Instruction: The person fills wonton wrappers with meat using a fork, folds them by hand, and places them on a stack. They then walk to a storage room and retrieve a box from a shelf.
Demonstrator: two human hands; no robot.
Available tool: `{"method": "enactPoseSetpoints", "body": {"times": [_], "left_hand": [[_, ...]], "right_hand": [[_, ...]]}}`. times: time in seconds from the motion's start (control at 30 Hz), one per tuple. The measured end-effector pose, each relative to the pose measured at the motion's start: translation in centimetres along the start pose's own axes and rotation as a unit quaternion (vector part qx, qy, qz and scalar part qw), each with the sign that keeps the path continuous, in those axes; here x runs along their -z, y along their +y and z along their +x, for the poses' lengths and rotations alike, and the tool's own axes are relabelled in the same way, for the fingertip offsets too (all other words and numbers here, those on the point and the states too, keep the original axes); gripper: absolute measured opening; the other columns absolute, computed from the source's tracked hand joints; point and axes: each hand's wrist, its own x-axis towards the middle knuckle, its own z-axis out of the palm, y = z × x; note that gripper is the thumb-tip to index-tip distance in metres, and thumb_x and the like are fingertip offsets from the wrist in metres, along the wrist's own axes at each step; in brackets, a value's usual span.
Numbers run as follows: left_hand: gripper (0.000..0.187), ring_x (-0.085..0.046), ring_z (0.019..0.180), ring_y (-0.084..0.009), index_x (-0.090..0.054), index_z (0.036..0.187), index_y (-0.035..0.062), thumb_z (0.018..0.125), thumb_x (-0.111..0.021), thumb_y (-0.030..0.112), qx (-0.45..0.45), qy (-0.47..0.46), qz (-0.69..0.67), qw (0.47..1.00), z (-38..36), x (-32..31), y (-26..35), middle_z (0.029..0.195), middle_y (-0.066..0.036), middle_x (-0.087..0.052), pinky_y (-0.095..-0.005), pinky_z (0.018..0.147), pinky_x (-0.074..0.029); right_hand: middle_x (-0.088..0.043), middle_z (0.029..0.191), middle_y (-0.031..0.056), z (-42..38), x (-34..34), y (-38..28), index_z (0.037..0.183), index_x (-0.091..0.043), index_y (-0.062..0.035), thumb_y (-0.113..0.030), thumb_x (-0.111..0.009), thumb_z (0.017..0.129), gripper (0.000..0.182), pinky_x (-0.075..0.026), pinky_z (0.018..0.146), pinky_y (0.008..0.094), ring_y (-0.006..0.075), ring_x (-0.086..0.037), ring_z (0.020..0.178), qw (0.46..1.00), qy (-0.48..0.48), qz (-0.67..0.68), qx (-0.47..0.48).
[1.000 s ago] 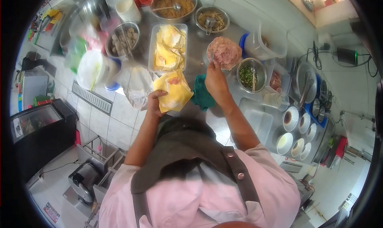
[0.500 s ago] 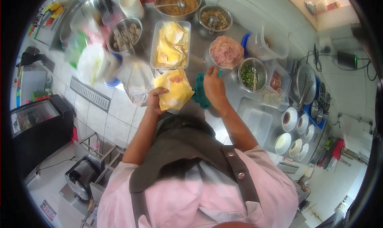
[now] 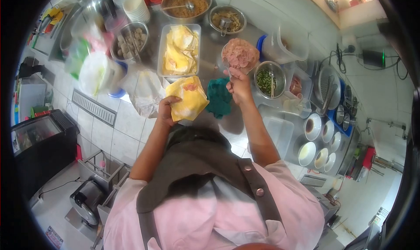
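My left hand (image 3: 167, 109) grips a stack of yellow wonton wrappers (image 3: 188, 102), thumb on top, above the counter's front edge. A small smear of pink meat lies on the uppermost wrapper. My right hand (image 3: 238, 84) is closed, fingertips pinched at the near rim of a bowl heaped with pink minced meat (image 3: 240, 54). A thin implement may be between those fingers, but I cannot make it out. Beside that hand a green cloth (image 3: 219, 99) lies on the counter. Behind the stack is a clear plastic tub (image 3: 200, 53) of more yellow wrappers (image 3: 180, 53).
A bowl of chopped green onion (image 3: 265, 79) stands right of my right hand. Farther right are several white bowls (image 3: 307, 153) with sauces. Bowls of meatballs (image 3: 131, 41) and brown filling (image 3: 188, 5) stand at the back. Crumpled white paper (image 3: 143, 92) lies left of the wrappers.
My right hand has moved from above the green cloth toward the minced meat bowl, uncovering the cloth. My left hand still holds the wrappers. The whole view has shifted slightly.
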Motion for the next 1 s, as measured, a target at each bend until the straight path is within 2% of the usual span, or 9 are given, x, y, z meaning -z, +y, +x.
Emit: {"method": "enactPoseSetpoints", "body": {"times": [0.1, 0.23, 0.3, 0.33, 0.4, 0.53, 0.6, 0.8, 1.0], "left_hand": [[0.059, -0.06, 0.11, -0.0385, -0.041, 0.132, -0.0042, 0.076, -0.054, 0.007, 0.003, 0.004, -0.01, 1.0, 0.2, -0.5, -0.1, 0.123, -0.022, -0.057, -0.0496, 0.096, -0.05], [0.059, -0.06, 0.11, -0.0386, -0.04, 0.133, -0.0047, 0.076, -0.054, 0.006, -0.001, 0.006, 0.001, 1.0, 0.5, -0.9, 0.1, 0.123, -0.022, -0.057, -0.0489, 0.096, -0.049], [0.059, -0.06, 0.11, -0.038, -0.04, 0.133, -0.0049, 0.076, -0.053, 0.005, 0.005, -0.016, -0.003, 1.0, 0.6, -1.2, 0.2, 0.123, -0.022, -0.057, -0.0481, 0.097, -0.049], [0.059, -0.06, 0.11, -0.038, -0.04, 0.133, -0.0049, 0.076, -0.053, 0.005, 0.005, -0.014, -0.002, 1.0, 0.6, -1.5, 0.2, 0.123, -0.022, -0.057, -0.0481, 0.097, -0.049], [0.057, -0.061, 0.109, -0.0373, -0.04, 0.132, -0.0053, 0.077, -0.052, 0.005, 0.025, -0.042, -0.01, 0.999, 0.6, -2.2, 0.4, 0.122, -0.022, -0.057, -0.0476, 0.095, -0.051], [0.056, -0.063, 0.107, -0.0367, -0.04, 0.132, -0.0058, 0.078, -0.052, 0.004, 0.033, -0.049, -0.009, 0.998, 0.7, -2.9, 0.2, 0.121, -0.022, -0.058, -0.0474, 0.094, -0.052], [0.056, -0.063, 0.105, -0.0366, -0.04, 0.132, -0.0065, 0.078, -0.052, 0.005, 0.03, -0.045, -0.003, 0.999, 0.7, -2.7, 0.1, 0.12, -0.023, -0.059, -0.047, 0.093, -0.053], [0.058, -0.061, 0.109, -0.0386, -0.039, 0.133, -0.0062, 0.078, -0.051, 0.005, 0.035, -0.074, -0.039, 0.996, 0.3, -2.9, -0.1, 0.123, -0.025, -0.056, -0.0491, 0.095, -0.051], [0.059, -0.06, 0.11, -0.0396, -0.039, 0.133, -0.006, 0.076, -0.051, 0.005, 0.029, -0.09, -0.064, 0.993, 0.1, -2.8, 0.3, 0.123, -0.024, -0.056, -0.0502, 0.096, -0.05]], "right_hand": [[-0.057, 0.127, 0.0171, -0.1, 1.2, -0.3, 0.138, -0.044, 0.0006, 0.007, -0.039, 0.089, 0.049, -0.038, 0.046, 0.0234, 0.0128, -0.049, 0.053, 0.979, -0.026, 0.195, -0.058], [-0.058, 0.127, 0.0158, -3.1, 1.3, -0.9, 0.138, -0.045, 0.0002, 0.007, -0.039, 0.09, 0.049, -0.038, 0.048, 0.0225, 0.0122, -0.051, 0.057, 0.983, -0.088, 0.16, -0.014], [-0.061, 0.123, 0.0112, -5.1, 0.8, -1.9, 0.136, -0.049, -0.0035, 0.006, -0.04, 0.091, 0.047, -0.042, 0.054, 0.0225, 0.0122, -0.053, 0.063, 0.988, -0.134, -0.064, 0.046], [-0.061, 0.123, 0.0112, -5.7, 0.7, -1.8, 0.136, -0.049, -0.0035, 0.006, -0.04, 0.091, 0.047, -0.042, 0.054, 0.0225, 0.0122, -0.053, 0.063, 0.988, -0.135, -0.063, 0.045], [-0.065, 0.118, 0.0087, -6.7, 0.5, -1.7, 0.131, -0.057, -0.008, 0.008, -0.041, 0.088, 0.048, -0.045, 0.061, 0.0228, 0.0126, -0.056, 0.068, 0.93, -0.196, -0.216, 0.223], [-0.066, 0.115, 0.0086, -7.4, 0.1, -2.4, 0.124, -0.063, -0.0114, 0.01, -0.046, 0.082, 0.05, -0.048, 0.071, 0.0274, 0.018, -0.061, 0.075, 0.883, -0.189, -0.327, 0.278], [-0.067, 0.115, 0.0086, -6.4, 0.4, -2.6, 0.118, -0.067, -0.0117, 0.01, -0.052, 0.077, 0.048, -0.047, 0.078, 0.0333, 0.0238, -0.063, 0.087, 0.747, -0.16, -0.445, 0.468], [-0.067, 0.116, 0.0067, -6.7, 1.8, -4.3, 0.113, -0.069, -0.0106, 0.009, -0.051, 0.077, 0.045, -0.045, 0.086, 0.0363, 0.0252, -0.063, 0.098, 0.74, -0.174, -0.475, 0.442], [-0.068, 0.112, 0.0091, -6.7, 3.4, -5.7, 0.114, -0.068, -0.0096, 0.01, -0.05, 0.079, 0.044, -0.047, 0.081, 0.0344, 0.0264, -0.063, 0.095, 0.741, -0.166, -0.478, 0.442]]}}
